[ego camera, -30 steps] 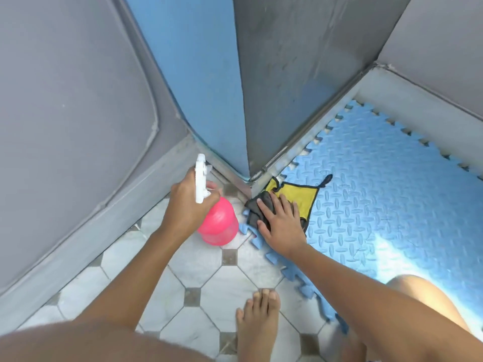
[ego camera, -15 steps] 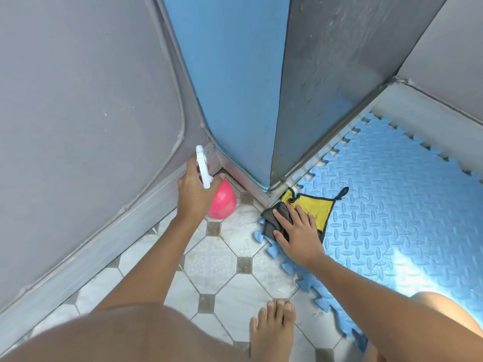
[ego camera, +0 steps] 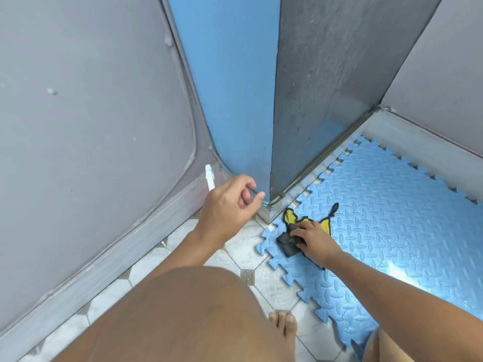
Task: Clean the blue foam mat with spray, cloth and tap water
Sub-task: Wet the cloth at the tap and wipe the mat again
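Blue foam mat (ego camera: 392, 218) lies on the tiled floor (ego camera: 243, 246). Right hand (ego camera: 317, 240) clutches the yellow-and-grey cloth (ego camera: 292, 236) against it. Left hand (ego camera: 227, 207) hangs loosely curled, empty, beside the white spray nozzle (ego camera: 210, 176).

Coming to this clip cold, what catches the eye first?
The bright blue foam mat fills the right of the floor, its toothed edge meeting white tile. Near its corner the right hand presses a yellow-and-dark cloth onto it. The left hand hangs loosely curled by the wall, a white spray nozzle poking out behind it.
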Action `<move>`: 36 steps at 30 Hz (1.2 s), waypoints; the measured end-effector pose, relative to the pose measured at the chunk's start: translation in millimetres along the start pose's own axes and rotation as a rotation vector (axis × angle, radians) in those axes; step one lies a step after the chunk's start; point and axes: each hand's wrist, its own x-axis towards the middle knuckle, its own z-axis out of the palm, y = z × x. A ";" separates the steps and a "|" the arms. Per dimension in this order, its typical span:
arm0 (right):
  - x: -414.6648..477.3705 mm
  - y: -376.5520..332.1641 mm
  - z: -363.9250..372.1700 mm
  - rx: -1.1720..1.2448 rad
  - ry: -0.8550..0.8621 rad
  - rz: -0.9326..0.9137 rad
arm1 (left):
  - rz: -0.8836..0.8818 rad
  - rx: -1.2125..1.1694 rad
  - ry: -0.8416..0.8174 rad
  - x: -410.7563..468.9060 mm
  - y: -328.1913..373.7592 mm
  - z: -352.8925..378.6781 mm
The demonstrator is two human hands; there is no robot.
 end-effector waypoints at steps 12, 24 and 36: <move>-69.6 26.0 -263.4 1.900 0.511 0.246 | 0.372 -0.084 -0.082 220.0 248.2 -34.9; -144.3 41.0 -406.6 1.622 0.512 0.362 | -0.037 0.429 -0.430 381.2 363.8 39.9; -134.4 65.1 -426.5 1.409 0.456 0.355 | -0.102 0.480 -0.587 404.2 350.9 58.7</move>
